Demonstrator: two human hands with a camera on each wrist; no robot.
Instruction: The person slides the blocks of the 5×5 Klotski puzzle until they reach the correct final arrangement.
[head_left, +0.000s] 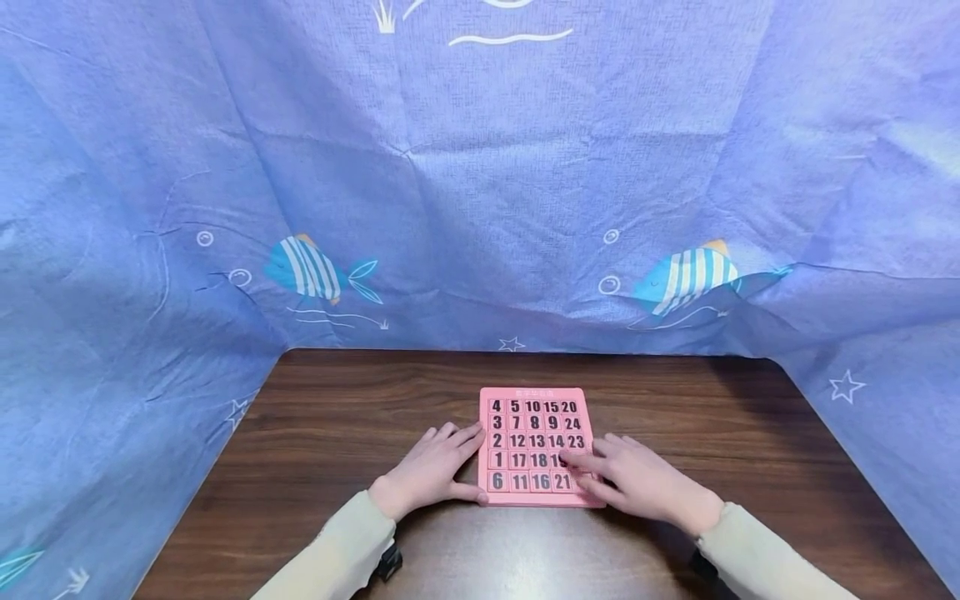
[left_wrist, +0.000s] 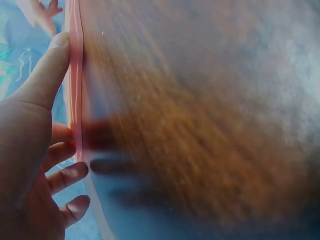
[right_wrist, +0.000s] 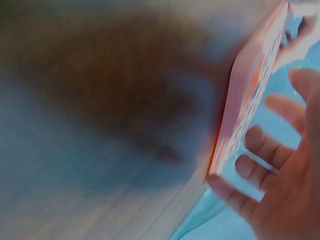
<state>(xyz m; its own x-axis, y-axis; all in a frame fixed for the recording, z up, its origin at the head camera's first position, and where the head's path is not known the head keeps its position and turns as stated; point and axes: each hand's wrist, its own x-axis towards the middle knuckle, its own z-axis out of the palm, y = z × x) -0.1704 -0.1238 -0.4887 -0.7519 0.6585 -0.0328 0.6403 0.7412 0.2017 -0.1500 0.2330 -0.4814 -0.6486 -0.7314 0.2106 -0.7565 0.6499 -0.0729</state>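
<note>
A pink number sliding puzzle [head_left: 534, 498] lies flat on the table, its square tiles bearing black numbers. The top row reads 4, 5, 10, 15, 20. My left hand [head_left: 432, 471] rests against the puzzle's left side, fingers and thumb spread along the edge. In the left wrist view, the thumb [left_wrist: 47, 65] touches the pink rim. My right hand [head_left: 637, 477] reaches over the lower right part, a fingertip at the 19 tile [head_left: 557, 460]. It hides the tiles at the right end of the two lowest rows. In the right wrist view, its fingers [right_wrist: 262, 145] are spread apart.
The dark wood-grain table [head_left: 360, 400] carries the puzzle near its middle. A blue cloth [head_left: 480, 208] printed with striped fish hangs behind the table and along both sides. A dark wrist strap [head_left: 388, 562] shows below the left sleeve.
</note>
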